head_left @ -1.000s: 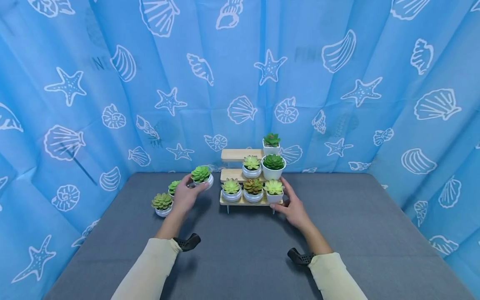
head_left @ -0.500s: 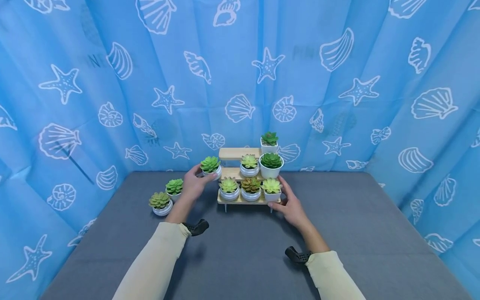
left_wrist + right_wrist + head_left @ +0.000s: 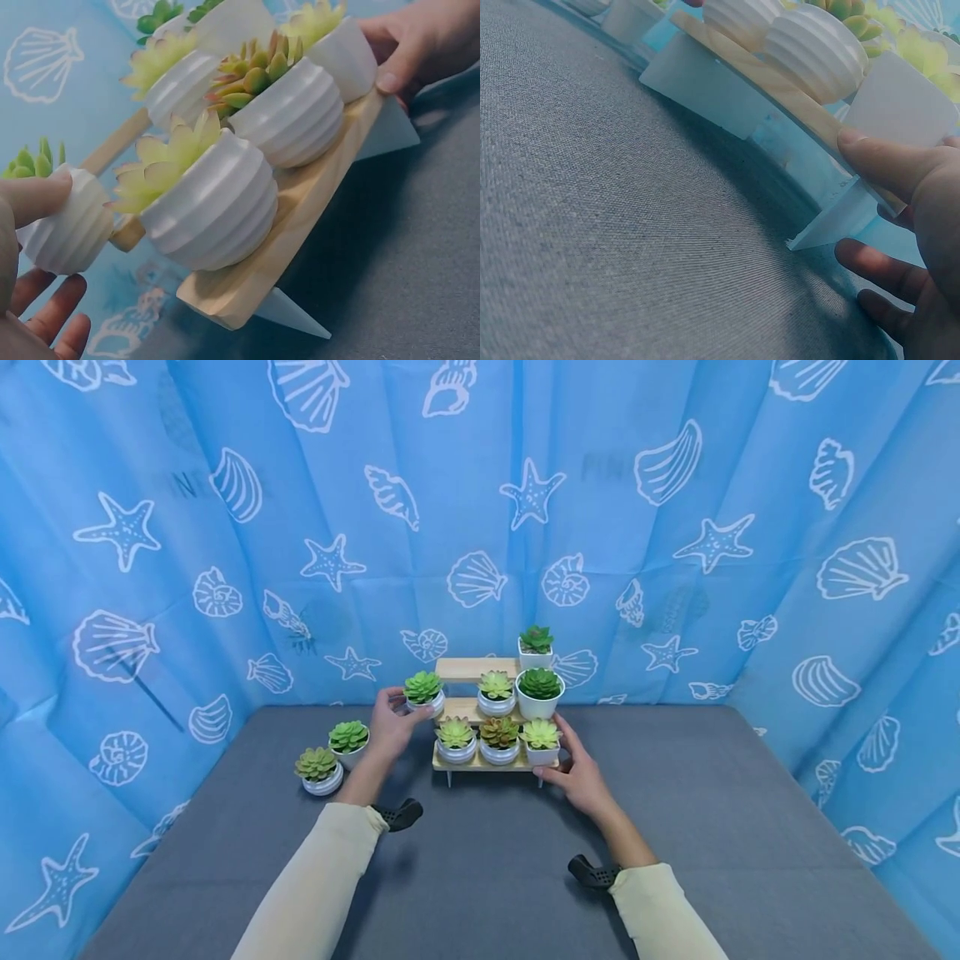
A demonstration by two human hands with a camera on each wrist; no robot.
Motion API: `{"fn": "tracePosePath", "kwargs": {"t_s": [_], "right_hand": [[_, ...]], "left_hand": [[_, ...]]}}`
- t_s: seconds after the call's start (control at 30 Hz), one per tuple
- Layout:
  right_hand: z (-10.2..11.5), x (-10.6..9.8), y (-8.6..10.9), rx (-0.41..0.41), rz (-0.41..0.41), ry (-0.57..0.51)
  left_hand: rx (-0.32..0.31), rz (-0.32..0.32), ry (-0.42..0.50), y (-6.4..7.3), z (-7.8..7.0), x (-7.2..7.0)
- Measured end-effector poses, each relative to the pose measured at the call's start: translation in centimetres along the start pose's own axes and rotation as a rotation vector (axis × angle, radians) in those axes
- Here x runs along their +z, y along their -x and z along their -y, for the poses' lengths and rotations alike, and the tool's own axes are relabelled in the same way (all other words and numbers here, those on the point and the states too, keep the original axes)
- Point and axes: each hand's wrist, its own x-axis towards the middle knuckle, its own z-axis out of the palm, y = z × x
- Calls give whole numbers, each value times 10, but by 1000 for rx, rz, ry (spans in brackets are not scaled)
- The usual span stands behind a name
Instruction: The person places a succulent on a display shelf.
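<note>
A three-tier wooden plant stand [image 3: 471, 670] is in the middle of the table. My left hand [image 3: 392, 725] pinches a bright green potted succulent [image 3: 424, 695] by its ribbed white pot, at the left end of the middle tier. In the left wrist view, the thumb lies on that pot [image 3: 79, 225] and the fingers are under it. My right hand [image 3: 583, 777] holds the right end of the bottom tier, its thumb [image 3: 877, 154] on the wooden edge. The bottom tier bears a pale succulent [image 3: 455, 739], a reddish one [image 3: 499, 739] and a yellow-green one [image 3: 541, 741].
Another pale succulent [image 3: 496, 692] and a dark green one [image 3: 539, 692] share the middle tier. A square-potted succulent [image 3: 536, 646] tops the right end of the highest tier. Two more succulents, one olive [image 3: 318, 770], one green [image 3: 348, 741], stand left on the grey table. A blue curtain [image 3: 405, 568] hangs behind.
My left hand has carried the bright green succulent rightward from beside the stand to the middle tier's left end. The right hand keeps its hold on the stand.
</note>
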Motion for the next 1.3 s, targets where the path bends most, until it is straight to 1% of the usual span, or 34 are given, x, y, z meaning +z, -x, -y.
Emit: {"fn": "tracePosePath", "kwargs": {"t_s": [0.03, 0.13, 0.27, 0.37, 0.6, 0.83, 0.93, 1.1, 1.2, 1.3], "right_hand": [[0, 0, 0, -1, 0, 0], [16, -2, 5, 0, 11, -3], [17, -3, 4, 11, 15, 2], [1, 0, -1, 16, 5, 11], [2, 1, -1, 21, 7, -7], [1, 0, 0, 18, 9, 2], [1, 0, 0, 26, 5, 3], [-1, -1, -1, 33, 10, 9], [4, -1, 1, 26, 20, 4], [19, -4, 6, 5, 30, -7]], "left_hand": [[1, -7, 2, 0, 1, 0], [16, -6, 2, 0, 2, 1], [31, 1, -25, 2, 0, 3], [38, 3, -42, 3, -1, 5], [72, 14, -32, 4, -1, 7], [104, -23, -38, 6, 1, 10], [115, -28, -29, 8, 1, 11], [140, -36, -48, 9, 2, 13], [146, -37, -55, 10, 2, 14], [146, -37, -64, 12, 2, 15]]}}
